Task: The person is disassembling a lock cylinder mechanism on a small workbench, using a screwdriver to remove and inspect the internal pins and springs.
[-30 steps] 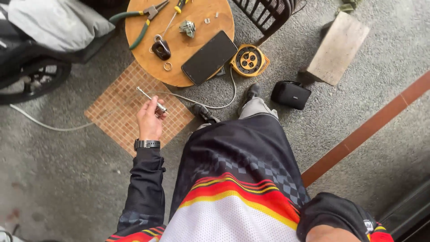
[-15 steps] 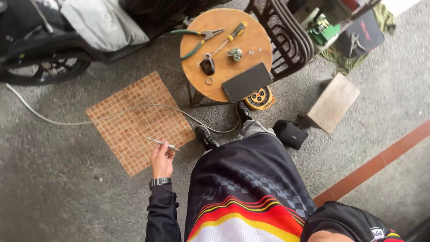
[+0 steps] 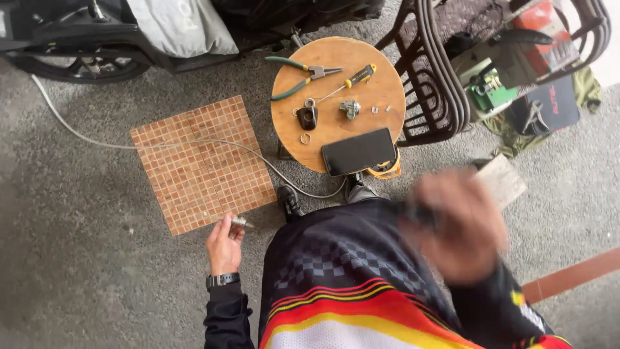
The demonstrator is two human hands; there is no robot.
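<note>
Left hand [image 3: 224,244] pinched a small metal rod [image 3: 240,222] low beside the tiled mat [image 3: 200,161], fingers closed on it. Right hand [image 3: 460,223] was blurred; grip unclear (maybe a dark tool). Best to bring both nearer the round table [image 3: 336,97] and steady the rod.

Smooth wooden stool top [image 3: 336,84], seemingly metal pin [image 3: 239,222]
</note>
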